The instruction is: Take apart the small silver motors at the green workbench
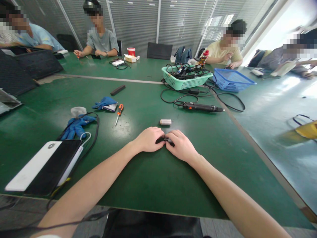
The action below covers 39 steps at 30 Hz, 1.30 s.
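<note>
My left hand (150,138) and my right hand (182,145) meet over the green table, fingers curled. A small black piece (159,140) is gripped in the left one. In the right one sits a dark piece (170,142) with a greyish metal part; whether the two pieces are joined, I cannot tell, as fingers cover most of them. Just beyond my fingertips lies a small silver cylinder (165,122) on its side, apart from both hands. Farther left is an orange-handled screwdriver (119,113).
A black electric screwdriver (201,107) with a cable lies ahead right. Behind it stand a green basket (189,82) of tools and a blue basket (234,82). Blue gloves (77,127), a black bar (118,90) and a white-and-black device (44,167) are left. Several people sit around.
</note>
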Motion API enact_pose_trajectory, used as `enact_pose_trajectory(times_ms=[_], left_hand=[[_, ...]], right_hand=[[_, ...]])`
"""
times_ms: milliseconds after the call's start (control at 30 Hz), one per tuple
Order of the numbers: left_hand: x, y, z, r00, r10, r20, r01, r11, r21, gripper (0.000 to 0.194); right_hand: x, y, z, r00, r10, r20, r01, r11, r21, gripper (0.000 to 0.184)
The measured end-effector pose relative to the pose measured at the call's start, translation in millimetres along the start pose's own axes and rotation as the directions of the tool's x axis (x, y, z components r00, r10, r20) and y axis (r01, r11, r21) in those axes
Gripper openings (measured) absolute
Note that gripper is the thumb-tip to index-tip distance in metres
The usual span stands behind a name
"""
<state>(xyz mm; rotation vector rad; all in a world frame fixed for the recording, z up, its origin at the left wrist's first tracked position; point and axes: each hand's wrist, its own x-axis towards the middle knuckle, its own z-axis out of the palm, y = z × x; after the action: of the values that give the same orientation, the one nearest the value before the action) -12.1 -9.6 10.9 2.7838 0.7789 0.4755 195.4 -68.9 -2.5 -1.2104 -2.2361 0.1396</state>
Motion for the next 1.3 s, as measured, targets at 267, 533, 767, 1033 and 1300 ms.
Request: enact_pose_trajectory(times_ms=[267,533,767,1033,1300], left_hand=[[0.0,1.1,-1.8,1.000,0.001,0.006,-0.001,1.000,-0.013,0.016],[-1.1,1.4,-1.9,1.000,0.007,0.005,-0.007,1.000,-0.008,0.016],[-0.7,2.2,-2.6,1.000,0.010,0.017,-0.010,1.000,0.005,0.017],[-1.0,1.7,-2.1,1.000,0.011,0.020,-0.011,1.000,0.011,0.017],[-1.1,1.8,-1.8,1.000,0.004,0.020,-0.004,1.000,0.009,0.017]], right_hand=[[-0.1,-1.3,-0.8,1.000,0.025,0.004,-0.025,1.000,-0.019,0.015],[-0.2,-0.4,-0.7,1.000,0.020,0.000,-0.020,1.000,-0.017,0.014],[0.1,-0.5,-0.9,1.000,0.023,-0.001,-0.023,0.999,-0.027,0.013],[-0.5,-1.8,-1.7,0.999,0.044,0.008,-0.044,0.998,-0.037,0.014],[-0.2,-1.2,-1.0,1.000,0.030,0.007,-0.030,0.999,-0.034,0.013]])
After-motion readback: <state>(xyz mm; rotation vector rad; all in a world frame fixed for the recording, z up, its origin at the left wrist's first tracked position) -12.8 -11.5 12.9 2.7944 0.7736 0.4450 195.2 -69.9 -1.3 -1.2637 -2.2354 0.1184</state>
